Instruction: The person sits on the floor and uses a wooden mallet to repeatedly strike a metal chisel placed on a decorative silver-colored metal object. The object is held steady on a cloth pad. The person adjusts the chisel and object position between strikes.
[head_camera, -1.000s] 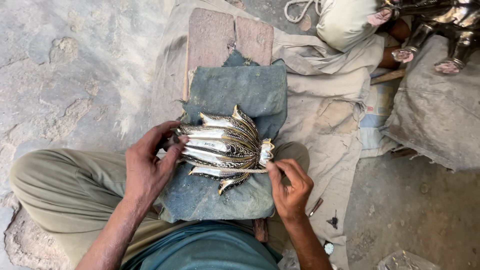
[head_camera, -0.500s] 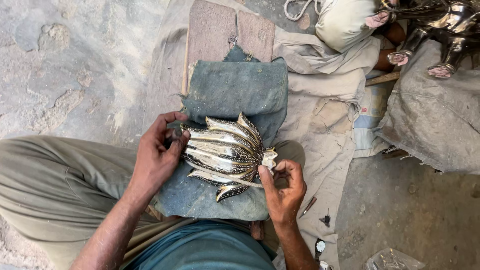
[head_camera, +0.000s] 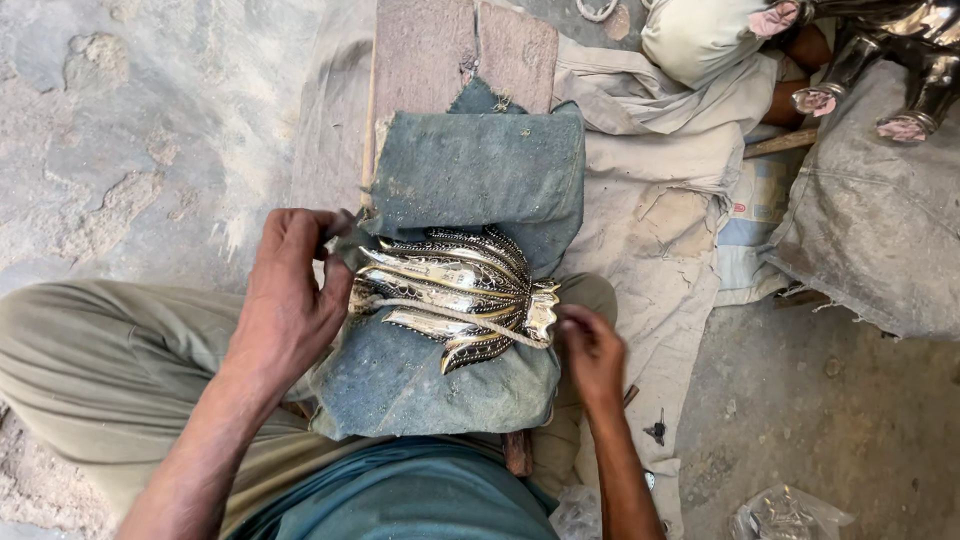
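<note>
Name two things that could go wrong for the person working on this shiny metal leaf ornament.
The metal leaf ornament has pointed tips near the left hand, so a slip could cut the fingers. It rests on a loose, folded blue cloth, held by the right hand at one end only, so it might slide off.

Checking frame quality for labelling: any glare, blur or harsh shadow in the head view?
Head view: soft, even daylight with no hard shadows; bright specular glare on the ribs of the shiny leaf-shaped metal ornament, which washes out some engraving; the left hand and right hand are slightly soft at the fingertips; the blue cloth pad is sharp; more glare on the polished metal pieces top right.
</note>
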